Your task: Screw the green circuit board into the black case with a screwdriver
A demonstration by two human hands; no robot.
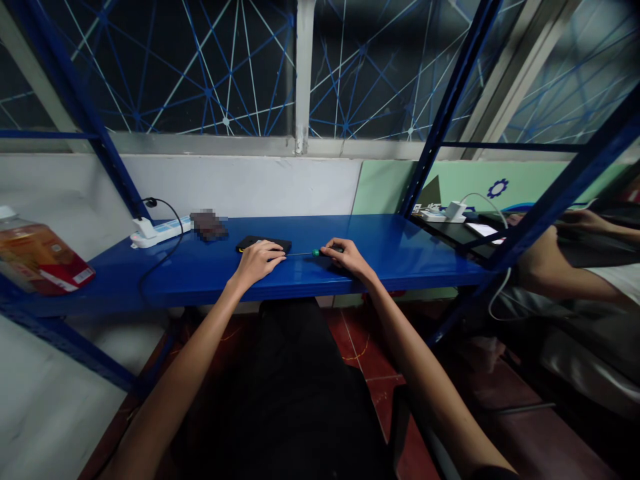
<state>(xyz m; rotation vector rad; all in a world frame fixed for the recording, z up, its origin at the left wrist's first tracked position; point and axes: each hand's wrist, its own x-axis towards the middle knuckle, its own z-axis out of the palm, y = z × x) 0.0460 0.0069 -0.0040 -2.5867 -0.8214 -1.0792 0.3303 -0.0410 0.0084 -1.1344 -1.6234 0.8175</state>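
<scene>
Gripping screwdriver (315,253) in closed right hand (346,256) over blue table (390,237). Resting left hand (259,261) on flat black object (247,243); cannot tell whether pinching screwdriver's end. Noted capped bottle (43,257) far left, contents unclear.

Parts lost around the worktop (387,241)
On it, the left hand (259,260) covers part of a black case (249,241); the right hand (349,257) hides part of a screwdriver (315,253). At the worktop's back left, a brown thing (209,225) is blurred; beyond its right end, the view's edge cuts off another person (550,268).
</scene>
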